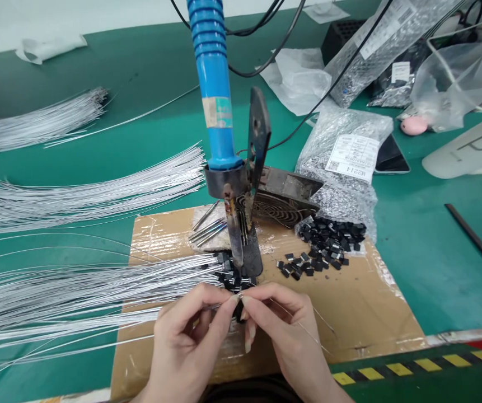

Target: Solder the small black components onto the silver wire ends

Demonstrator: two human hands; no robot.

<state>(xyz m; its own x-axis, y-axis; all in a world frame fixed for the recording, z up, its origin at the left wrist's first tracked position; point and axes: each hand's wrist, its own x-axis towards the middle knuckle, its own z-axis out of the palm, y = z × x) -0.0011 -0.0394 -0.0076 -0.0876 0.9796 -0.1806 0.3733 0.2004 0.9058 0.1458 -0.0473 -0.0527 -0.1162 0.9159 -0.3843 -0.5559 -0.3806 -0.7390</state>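
Cardboard (362, 313) underlies left hand (194, 336) and right hand (289, 324), angled inward, fingers (226, 308) pinching a tiny piece (239, 296).

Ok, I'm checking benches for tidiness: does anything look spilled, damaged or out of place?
Small black parts lie loosely scattered on the cardboard by the bag, as if spilled, though perhaps laid out deliberately. The iron tip looks stained brown and dark, possibly just wear.

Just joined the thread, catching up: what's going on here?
A person's left hand and right hand meet, pinching a small part, mostly hidden, near the tip of a mounted soldering iron. The nearest bundle of pale wires runs in from the left; loose black pieces lie at right, some on the cardboard.
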